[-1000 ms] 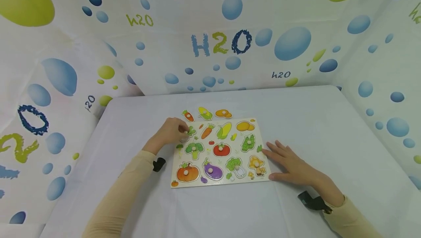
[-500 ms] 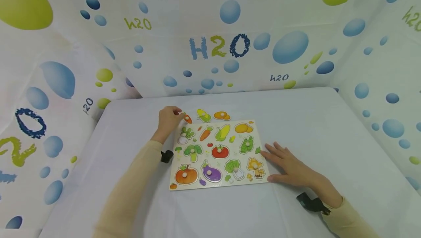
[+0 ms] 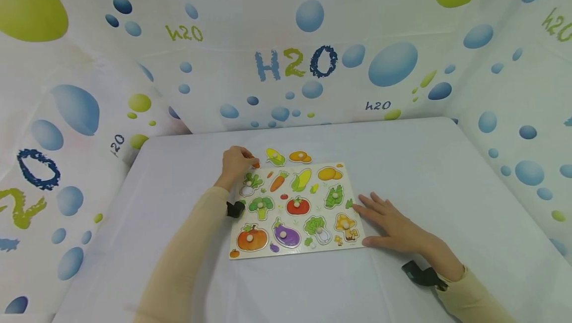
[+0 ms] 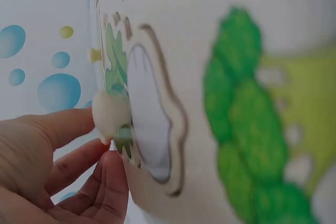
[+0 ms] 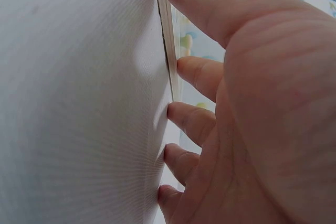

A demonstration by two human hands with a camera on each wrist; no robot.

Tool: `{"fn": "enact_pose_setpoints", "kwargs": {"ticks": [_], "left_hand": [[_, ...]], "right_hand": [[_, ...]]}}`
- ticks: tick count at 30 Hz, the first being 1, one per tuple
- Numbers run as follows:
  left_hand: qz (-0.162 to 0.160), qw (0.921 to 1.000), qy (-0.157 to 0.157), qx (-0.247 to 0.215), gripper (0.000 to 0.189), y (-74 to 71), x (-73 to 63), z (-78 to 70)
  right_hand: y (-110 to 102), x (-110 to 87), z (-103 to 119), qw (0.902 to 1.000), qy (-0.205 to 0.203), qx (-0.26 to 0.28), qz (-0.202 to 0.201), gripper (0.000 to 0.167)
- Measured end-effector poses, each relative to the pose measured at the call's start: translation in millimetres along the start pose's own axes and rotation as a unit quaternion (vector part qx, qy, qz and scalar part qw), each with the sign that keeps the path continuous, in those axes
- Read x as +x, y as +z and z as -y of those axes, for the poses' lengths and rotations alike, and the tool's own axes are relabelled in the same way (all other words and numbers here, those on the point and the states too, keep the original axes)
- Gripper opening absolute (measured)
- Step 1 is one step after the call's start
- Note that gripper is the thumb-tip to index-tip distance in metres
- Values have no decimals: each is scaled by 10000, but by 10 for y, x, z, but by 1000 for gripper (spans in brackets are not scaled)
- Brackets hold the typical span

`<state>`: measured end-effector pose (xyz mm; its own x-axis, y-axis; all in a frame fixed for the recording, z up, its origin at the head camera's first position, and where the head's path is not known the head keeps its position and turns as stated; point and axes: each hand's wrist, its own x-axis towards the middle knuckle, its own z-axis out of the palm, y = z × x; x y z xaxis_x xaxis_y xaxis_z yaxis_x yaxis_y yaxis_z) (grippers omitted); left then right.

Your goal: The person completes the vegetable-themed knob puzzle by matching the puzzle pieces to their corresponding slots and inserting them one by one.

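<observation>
My left hand is at the far left corner of a wooden vegetable puzzle board. Its thumb and fingers pinch a carrot puzzle piece, of which only some orange shows beneath the fingertips. In the left wrist view, fingers lie beyond the white radish piece and its round knob; the carrot is hidden there. My right hand rests on the cloth with spread fingers, thumb and fingertips at the board's right edge. The right wrist view shows its thumb against that edge.
Beyond the board lie a corn piece and a potato piece. Knobbed pieces such as the tomato, eggplant and pumpkin sit in the board. A white cloth covers the table, with a printed curtain behind.
My left hand has gone from the radish piece in the board's corner to the carrot piece beyond it, and now pinches that. The right hand has stayed by the edge.
</observation>
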<state>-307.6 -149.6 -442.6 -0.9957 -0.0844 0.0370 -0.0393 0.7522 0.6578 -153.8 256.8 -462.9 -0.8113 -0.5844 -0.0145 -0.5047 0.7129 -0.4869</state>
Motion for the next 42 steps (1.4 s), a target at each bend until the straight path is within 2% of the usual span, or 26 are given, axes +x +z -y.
{"fn": "enact_pose_setpoints", "kwargs": {"ticks": [6, 16, 20, 25, 32, 35, 38, 42], "left_hand": [[-233, 9997, 111, 27, 18, 70, -6, -23], [-443, 9990, 86, -70, 14, 101, -16, -17], [-472, 9988, 105, -98, 15, 81, -19, -12], [-540, 9977, 113, -399, 15, 19, -19, 7], [-603, 9959, 524, -426, 13, -98, -4, 36], [-474, 9965, 569, -398, 13, -138, -9, 38], [-203, 9972, 655, -312, 15, -153, -30, 19], [230, 9934, 1121, -89, 15, -156, -92, -65]], "right_hand": [[6, 10, 1, 10000, 47, -6, 34, 80], [7, 9, 0, 10000, 8, 21, 2, 79], [9, 9, -1, 10000, 25, -1, -8, 80], [13, 5, -6, 10000, -8, -9, -12, 79], [30, -8, -31, 10000, 5, -5, -9, 79], [31, -9, -32, 10000, -5, 17, -19, 78], [32, -9, -28, 10000, -58, 26, -44, 78], [46, -5, -40, 9999, -102, 2, -57, 78]]}}
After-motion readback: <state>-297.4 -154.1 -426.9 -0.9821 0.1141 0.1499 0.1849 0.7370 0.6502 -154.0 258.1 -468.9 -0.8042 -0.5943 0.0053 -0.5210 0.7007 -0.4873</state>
